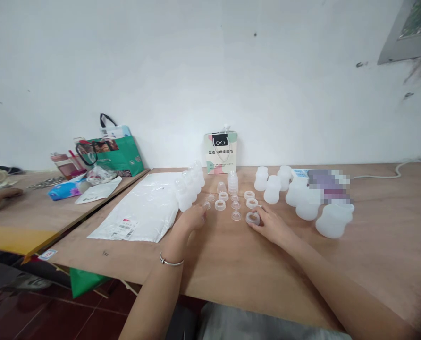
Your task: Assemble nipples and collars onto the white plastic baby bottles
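My right hand (273,227) has its thumb and fingers at the edge of a translucent bottle collar ring (252,220) on the table. More collar rings (252,203) lie just behind it. My left hand (193,219) is closed beside a clear silicone nipple (207,205); its fingertips are partly hidden, so what they hold cannot be made out. Several clear nipples (236,215) form a column between my hands. Other rings (220,205) and a clear dome cap (221,187) sit among them. Capped baby bottles (185,198) stand in a row beyond my left hand.
Frosted bottles without caps (331,221) stand at the right. A white mailing bag (139,208) lies at the left. By the wall is a printed paper bag (221,156). A green bag (127,156) and another person's hand (7,193) are on the adjoining table.
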`<state>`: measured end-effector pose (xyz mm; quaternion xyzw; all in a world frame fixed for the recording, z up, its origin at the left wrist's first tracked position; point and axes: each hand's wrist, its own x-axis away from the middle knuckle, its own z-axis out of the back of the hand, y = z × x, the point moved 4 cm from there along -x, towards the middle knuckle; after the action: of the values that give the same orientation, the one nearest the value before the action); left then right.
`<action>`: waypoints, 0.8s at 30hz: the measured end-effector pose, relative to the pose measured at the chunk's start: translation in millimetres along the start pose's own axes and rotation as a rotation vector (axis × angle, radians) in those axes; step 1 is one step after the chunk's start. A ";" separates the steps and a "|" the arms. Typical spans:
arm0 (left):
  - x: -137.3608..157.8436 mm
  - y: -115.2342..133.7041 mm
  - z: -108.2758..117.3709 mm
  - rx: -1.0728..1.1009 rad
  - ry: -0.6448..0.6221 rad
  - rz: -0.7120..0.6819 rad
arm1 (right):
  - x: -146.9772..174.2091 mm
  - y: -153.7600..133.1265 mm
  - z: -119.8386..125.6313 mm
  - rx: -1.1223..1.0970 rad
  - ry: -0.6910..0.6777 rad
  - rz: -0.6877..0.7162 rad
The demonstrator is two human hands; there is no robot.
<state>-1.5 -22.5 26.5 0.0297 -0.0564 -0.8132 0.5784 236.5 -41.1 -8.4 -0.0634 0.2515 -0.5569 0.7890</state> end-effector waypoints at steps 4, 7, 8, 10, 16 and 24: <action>-1.6 0.7 5.3 0.011 0.051 0.001 | -1.0 0.1 1.2 -0.080 0.008 0.009; -1.7 12.7 18.9 0.167 0.279 -0.128 | -1.7 -0.9 8.0 -0.313 0.035 -0.102; -0.1 18.9 24.8 0.261 0.394 -0.201 | -1.8 -1.7 10.5 -0.460 0.045 -0.158; 5.2 31.8 33.8 0.463 0.601 -0.334 | -2.2 -5.9 12.3 -0.871 0.021 -0.258; 7.4 64.8 24.6 0.971 0.625 -0.481 | -2.5 -29.6 -4.6 -1.863 -0.215 -0.478; 1.0 72.1 7.6 1.003 0.596 -0.446 | -3.6 -36.0 -20.4 -1.862 -0.301 -0.415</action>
<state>64.9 -46.4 43.1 0.5345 -0.2599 -0.7456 0.3013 195.5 -47.5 -11.2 -0.7777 0.4722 -0.2487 0.3322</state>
